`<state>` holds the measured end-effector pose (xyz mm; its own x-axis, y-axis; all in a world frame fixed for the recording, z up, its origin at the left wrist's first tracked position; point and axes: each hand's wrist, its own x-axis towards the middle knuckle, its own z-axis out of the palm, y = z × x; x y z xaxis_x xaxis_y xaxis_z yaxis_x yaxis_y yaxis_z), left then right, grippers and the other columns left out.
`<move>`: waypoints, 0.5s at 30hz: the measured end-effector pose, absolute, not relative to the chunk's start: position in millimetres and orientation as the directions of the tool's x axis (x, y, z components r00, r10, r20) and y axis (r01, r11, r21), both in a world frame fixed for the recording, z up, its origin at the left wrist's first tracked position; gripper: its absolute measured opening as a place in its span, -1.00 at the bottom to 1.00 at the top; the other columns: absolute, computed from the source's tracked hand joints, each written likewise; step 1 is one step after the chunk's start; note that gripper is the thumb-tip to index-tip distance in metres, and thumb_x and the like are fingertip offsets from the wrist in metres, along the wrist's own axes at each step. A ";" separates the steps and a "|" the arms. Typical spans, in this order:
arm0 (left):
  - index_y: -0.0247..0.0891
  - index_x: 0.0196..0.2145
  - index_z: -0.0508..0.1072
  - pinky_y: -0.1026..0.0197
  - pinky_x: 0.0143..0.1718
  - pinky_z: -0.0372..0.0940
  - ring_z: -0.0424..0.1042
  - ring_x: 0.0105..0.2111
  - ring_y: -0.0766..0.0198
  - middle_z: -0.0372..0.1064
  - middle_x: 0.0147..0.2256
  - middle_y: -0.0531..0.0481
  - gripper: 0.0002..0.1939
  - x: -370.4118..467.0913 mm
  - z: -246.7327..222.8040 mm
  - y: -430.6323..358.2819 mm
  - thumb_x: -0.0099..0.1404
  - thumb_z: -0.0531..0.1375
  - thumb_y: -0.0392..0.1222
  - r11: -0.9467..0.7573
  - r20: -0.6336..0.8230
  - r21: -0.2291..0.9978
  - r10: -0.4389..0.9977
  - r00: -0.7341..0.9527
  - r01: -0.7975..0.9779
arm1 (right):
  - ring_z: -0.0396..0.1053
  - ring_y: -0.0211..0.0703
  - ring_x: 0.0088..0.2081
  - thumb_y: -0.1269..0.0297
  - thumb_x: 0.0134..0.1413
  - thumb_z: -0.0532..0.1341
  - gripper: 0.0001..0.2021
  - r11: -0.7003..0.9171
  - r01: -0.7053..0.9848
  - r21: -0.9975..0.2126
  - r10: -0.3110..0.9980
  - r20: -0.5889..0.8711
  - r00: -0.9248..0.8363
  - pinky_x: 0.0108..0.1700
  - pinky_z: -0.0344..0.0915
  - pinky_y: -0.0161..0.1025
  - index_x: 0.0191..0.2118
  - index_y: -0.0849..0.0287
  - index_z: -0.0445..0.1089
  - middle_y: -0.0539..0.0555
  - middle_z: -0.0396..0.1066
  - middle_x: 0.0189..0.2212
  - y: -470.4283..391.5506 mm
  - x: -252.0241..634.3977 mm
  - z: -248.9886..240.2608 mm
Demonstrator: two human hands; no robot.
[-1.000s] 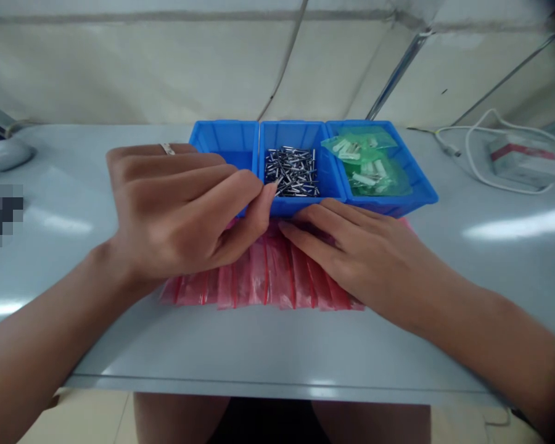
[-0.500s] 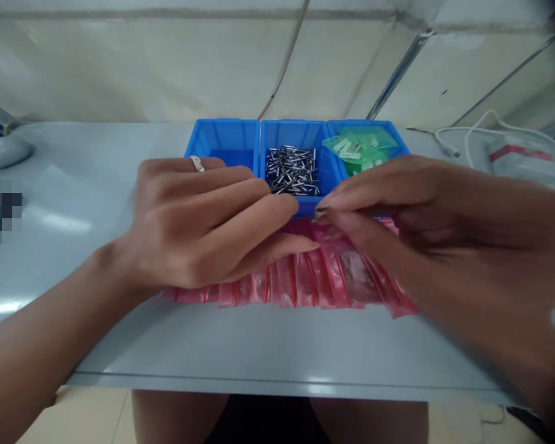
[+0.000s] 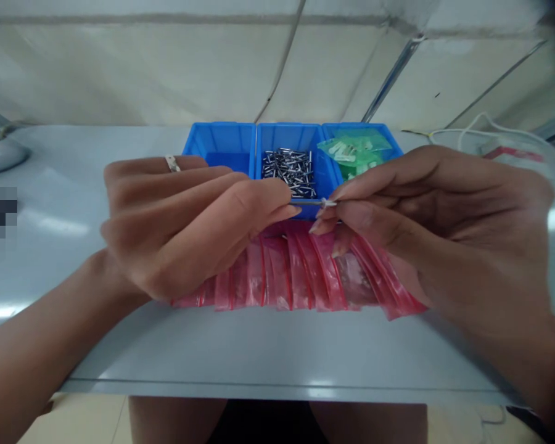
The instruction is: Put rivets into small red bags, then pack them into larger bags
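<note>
Between my two hands is a slim metal blind rivet [image 3: 327, 202], lying nearly level. My left hand [image 3: 192, 225], with a ring on one finger, is closed and pinches the thin shaft end between thumb and forefinger. The thumb and forefinger of my right hand [image 3: 425, 216] grip the flanged end; its other fingers curl underneath. Just behind the fingertips, the middle blue bin [image 3: 320, 176] holds a heap of similar metal rivets [image 3: 289, 169]. Pink zip bags [image 3: 277, 277] lie in an overlapping row below the hands, partly covered by them.
To the left stands another blue bin [image 3: 222, 139], its lower part behind my hand. The right blue bin [image 3: 393, 145] contains a green bag [image 3: 356, 148] with white pieces. A white cable [image 3: 494, 120] and a box [image 3: 513, 151] lie at the back right. The table's front edge [image 3: 277, 390] runs below.
My hands have drawn apart, the left one shifting left. The rivet's shaft now shows stretched between them, where before only a bit showed at the right fingertips. The view has shifted slightly.
</note>
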<state>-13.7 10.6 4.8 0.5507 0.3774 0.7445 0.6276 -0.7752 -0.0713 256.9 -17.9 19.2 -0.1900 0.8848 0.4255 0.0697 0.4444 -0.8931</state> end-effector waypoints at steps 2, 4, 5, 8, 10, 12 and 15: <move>-0.06 -0.12 0.54 0.12 -0.50 0.18 0.41 -0.56 0.33 0.37 -0.53 0.16 -0.76 -11.5 4.7 11.7 0.70 0.17 0.04 -0.753 0.766 -0.208 0.271 0.583 0.624 | 0.71 -0.25 -0.27 0.44 0.25 0.51 -0.83 0.443 0.083 -0.893 0.889 0.426 -0.170 -0.17 0.72 -0.44 -0.16 -0.03 0.74 -0.12 0.72 -0.29 -18.0 256.5 18.6; -0.13 -0.08 0.53 0.15 -0.47 0.26 0.44 -0.53 0.34 0.39 -0.49 0.17 -0.87 -9.7 8.4 8.4 0.64 0.28 -0.05 -0.738 0.738 -0.292 0.231 0.634 0.609 | 0.73 -0.20 -0.25 0.42 0.25 0.52 -0.84 0.444 0.075 -0.893 0.891 0.430 -0.147 -0.15 0.75 -0.39 -0.15 -0.03 0.75 -0.11 0.72 -0.28 -18.0 256.6 17.9; -0.17 -0.06 0.54 0.15 -0.46 0.29 0.45 -0.52 0.34 0.41 -0.47 0.16 -0.88 -9.2 10.8 6.3 0.61 0.33 -0.09 -0.741 0.725 -0.301 0.231 0.649 0.600 | 0.74 -0.19 -0.25 0.43 0.25 0.52 -0.83 0.445 0.061 -0.893 0.890 0.434 -0.143 -0.15 0.76 -0.35 -0.15 -0.04 0.75 -0.12 0.72 -0.28 -17.9 257.0 17.5; -0.19 -0.09 0.52 0.13 -0.51 0.23 0.43 -0.52 0.33 0.39 -0.47 0.18 -0.92 -9.1 15.7 4.0 0.56 0.36 -0.20 -0.764 0.698 -0.322 0.207 0.685 0.559 | 0.74 -0.17 -0.27 0.45 0.24 0.52 -0.81 0.434 0.053 -0.899 0.892 0.421 -0.165 -0.21 0.75 -0.32 -0.14 -0.04 0.75 -0.12 0.73 -0.27 -17.1 258.7 16.7; -0.13 -0.24 0.45 0.10 -0.56 0.11 0.36 -0.56 0.34 0.28 -0.52 0.19 -0.84 -9.2 15.7 6.4 0.56 0.31 -0.21 -0.784 0.700 -0.329 0.172 0.693 0.527 | 0.72 -0.19 -0.30 0.44 0.24 0.53 -0.82 0.441 0.081 -0.894 0.887 0.420 -0.191 -0.25 0.72 -0.35 -0.15 -0.04 0.75 -0.10 0.73 -0.28 -15.5 259.3 16.3; -0.11 -0.37 0.31 0.09 -0.57 0.03 0.22 -0.61 0.36 0.14 -0.56 0.17 -0.68 -9.1 14.5 10.3 0.59 0.23 -0.18 -0.792 0.734 -0.322 0.137 0.665 0.518 | 0.72 -0.20 -0.29 0.44 0.26 0.51 -0.84 0.440 0.077 -0.895 0.888 0.420 -0.189 -0.26 0.71 -0.37 -0.16 -0.01 0.75 -0.07 0.73 -0.28 -12.4 258.8 15.7; -0.14 -0.43 0.18 0.15 -0.57 -0.03 0.07 -0.63 0.42 0.03 -0.57 0.15 -0.61 -8.9 15.6 14.6 0.61 0.15 -0.19 -0.769 0.788 -0.338 0.084 0.610 0.542 | 0.76 -0.10 -0.06 0.50 0.36 0.38 -0.76 0.395 -0.045 -0.917 0.902 0.397 -0.172 -0.06 0.75 -0.26 -0.03 0.03 0.74 -0.01 0.76 -0.12 -6.7 257.6 14.4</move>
